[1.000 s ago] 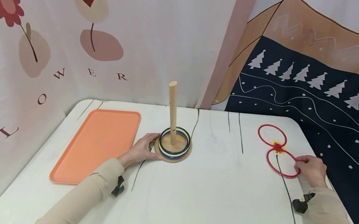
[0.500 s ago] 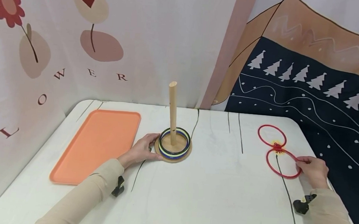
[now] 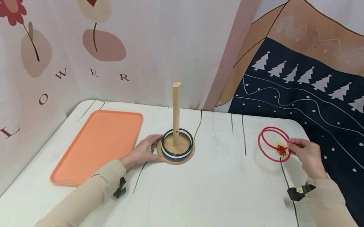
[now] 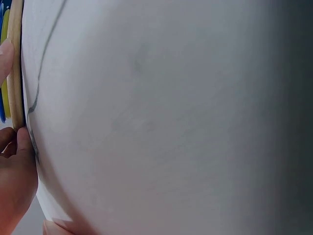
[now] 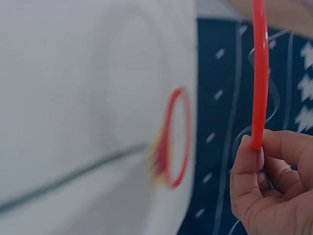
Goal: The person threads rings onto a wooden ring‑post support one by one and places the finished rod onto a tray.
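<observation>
In the head view my left hand (image 3: 143, 149) holds the left edge of the round wooden base (image 3: 178, 144) of a ring-toss stand, with thumb and fingers spread round it. The stand's wooden post (image 3: 176, 107) is upright. Black, pale yellow and blue rings (image 3: 175, 158) lie stacked round its foot. At the right, my right hand (image 3: 308, 155) pinches a red ring (image 5: 260, 73) between thumb and fingers, raised above the table. A second red ring (image 5: 188, 127) lies on the table beneath it. The left wrist view shows only part of the base and the fingertips.
An orange tray (image 3: 99, 148) lies left of the stand on the white table (image 3: 214, 191). A printed cloth (image 3: 161, 44) hangs behind the table, and a dark patterned one (image 3: 318, 92) at its right edge.
My right hand has lifted the nearer red ring off the table and moved it away from me and slightly left, over the other red ring. The left hand and stand have stayed put.
</observation>
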A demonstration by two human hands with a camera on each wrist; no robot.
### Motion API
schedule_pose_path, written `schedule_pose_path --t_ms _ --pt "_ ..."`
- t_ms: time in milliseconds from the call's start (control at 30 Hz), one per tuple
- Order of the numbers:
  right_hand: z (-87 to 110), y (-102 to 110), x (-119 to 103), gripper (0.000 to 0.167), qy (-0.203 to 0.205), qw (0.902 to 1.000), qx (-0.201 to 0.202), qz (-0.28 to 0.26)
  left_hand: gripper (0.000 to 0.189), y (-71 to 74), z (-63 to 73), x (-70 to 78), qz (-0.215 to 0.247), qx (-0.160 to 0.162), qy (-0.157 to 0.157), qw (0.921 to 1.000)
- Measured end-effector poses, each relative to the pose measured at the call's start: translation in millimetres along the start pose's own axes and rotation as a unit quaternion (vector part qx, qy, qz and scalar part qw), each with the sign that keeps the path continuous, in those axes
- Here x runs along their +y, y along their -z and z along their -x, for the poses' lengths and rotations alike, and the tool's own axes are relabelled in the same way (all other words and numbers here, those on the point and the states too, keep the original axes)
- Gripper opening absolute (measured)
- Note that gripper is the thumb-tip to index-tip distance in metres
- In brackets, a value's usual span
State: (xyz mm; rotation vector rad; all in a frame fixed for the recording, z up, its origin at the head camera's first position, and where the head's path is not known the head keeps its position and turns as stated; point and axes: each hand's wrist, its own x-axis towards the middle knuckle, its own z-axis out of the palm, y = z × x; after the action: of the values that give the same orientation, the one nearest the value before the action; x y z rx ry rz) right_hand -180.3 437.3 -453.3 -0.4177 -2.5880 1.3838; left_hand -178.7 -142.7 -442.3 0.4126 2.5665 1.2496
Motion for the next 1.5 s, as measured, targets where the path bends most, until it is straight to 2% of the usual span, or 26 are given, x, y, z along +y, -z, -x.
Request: schedule_pose_path --t_ms 67,100,233,333,567,800,967,1200,1333,1500 --pt "-1.7 -7 -18 0.044 0.006 0.9994 0.001 -0.033 0.098 -0.1 -0.1 0.3 0.002 0.0 0.002 1.0" --pt "2.3 -10 -35 0.044 0.011 0.9992 -0.009 -0.038 0.098 -0.2 -0.2 0.4 0.002 0.0 0.003 1.0" --pt "35.0 -20 -123 0.04 0.027 0.9973 -0.044 -0.052 0.098 -0.4 -0.4 0.3 0.003 -0.003 0.002 1.0" --pt "54.1 -29 -174 0.037 0.049 0.9952 -0.055 -0.063 0.098 -0.6 -1.0 -0.6 0.001 -0.004 -0.001 1.0" --pt "59.1 -58 -240 0.033 0.067 0.9895 -0.071 -0.107 0.097 -0.3 -0.4 -1.7 -0.005 0.0 -0.003 1.0" --pt "66.0 -89 -299 0.026 0.122 0.9687 -0.107 -0.188 0.097 -0.1 -0.7 -1.8 -0.002 0.0 -0.002 1.0" --pt "72.1 -110 -326 0.022 0.141 0.9564 -0.126 -0.222 0.095 -0.1 -2.0 -3.2 -0.007 0.001 -0.007 1.0" --pt "74.6 -137 -341 0.021 0.147 0.9511 -0.144 -0.23 0.096 -0.3 -1.7 -2.8 -0.008 0.001 -0.012 0.9999" --pt "75.3 -155 -336 0.02 0.146 0.9545 -0.153 -0.21 0.097 -0.2 -1.2 -1.8 -0.007 0.0 -0.013 0.9999" --pt "74.5 -184 -307 0.016 0.131 0.9654 -0.159 -0.16 0.096 0.8 0.3 -1.2 -0.005 0.001 -0.015 0.9999"
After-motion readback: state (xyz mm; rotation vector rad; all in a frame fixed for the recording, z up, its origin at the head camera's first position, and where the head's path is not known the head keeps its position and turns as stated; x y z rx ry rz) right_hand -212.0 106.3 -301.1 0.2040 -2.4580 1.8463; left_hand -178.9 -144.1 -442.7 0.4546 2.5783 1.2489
